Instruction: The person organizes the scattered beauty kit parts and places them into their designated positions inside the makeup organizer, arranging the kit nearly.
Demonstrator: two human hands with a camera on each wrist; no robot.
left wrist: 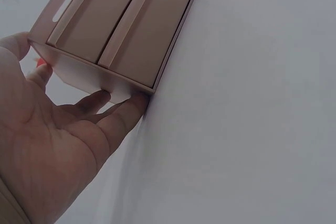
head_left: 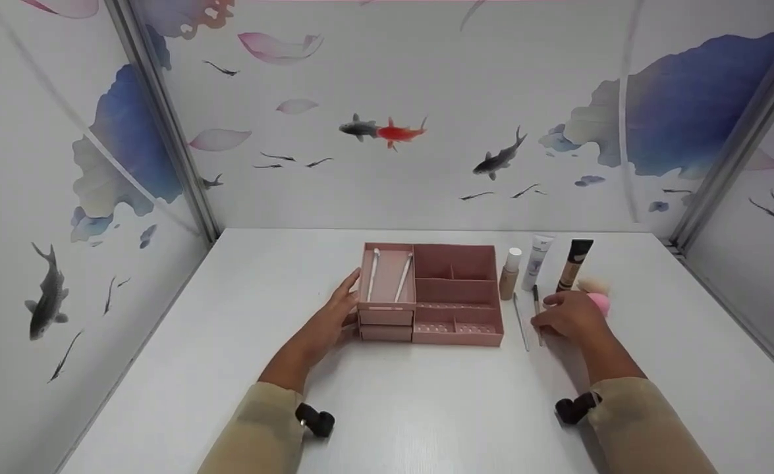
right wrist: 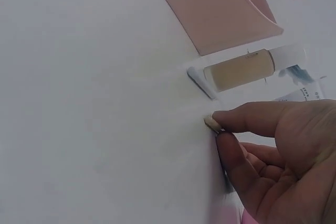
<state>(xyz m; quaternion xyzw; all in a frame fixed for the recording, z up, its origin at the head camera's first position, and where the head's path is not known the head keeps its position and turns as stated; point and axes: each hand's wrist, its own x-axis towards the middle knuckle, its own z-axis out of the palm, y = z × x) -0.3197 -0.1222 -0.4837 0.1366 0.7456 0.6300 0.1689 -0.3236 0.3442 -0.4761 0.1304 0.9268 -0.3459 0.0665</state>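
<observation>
A pink desktop organizer (head_left: pixel 458 339) with two small drawers (head_left: pixel 387 317) stands near the middle of the white table. My left hand (head_left: pixel 326 327) rests against its left side, fingers spread along the wall and thumb near the upper edge. Right of the organizer, my right hand (head_left: pixel 574 317) pinches a thin makeup brush (right wrist: pixel 212 124) between thumb and forefinger; part of the brush is hidden by the fingers. Another slim stick-like tool (head_left: pixel 522 324) lies just left of that hand. Two white-handled slim tools (head_left: pixel 373 273) lie in the organizer's top tray.
Behind the right hand stand a white-capped foundation bottle (head_left: pixel 509 276), a white tube (head_left: pixel 537 260) and a black-capped tan tube (head_left: pixel 573 263). A beige sponge (head_left: pixel 594 286) and a pink sponge (head_left: pixel 601 303) sit beside it. Printed panels (head_left: pixel 426 191) enclose the table's back and sides.
</observation>
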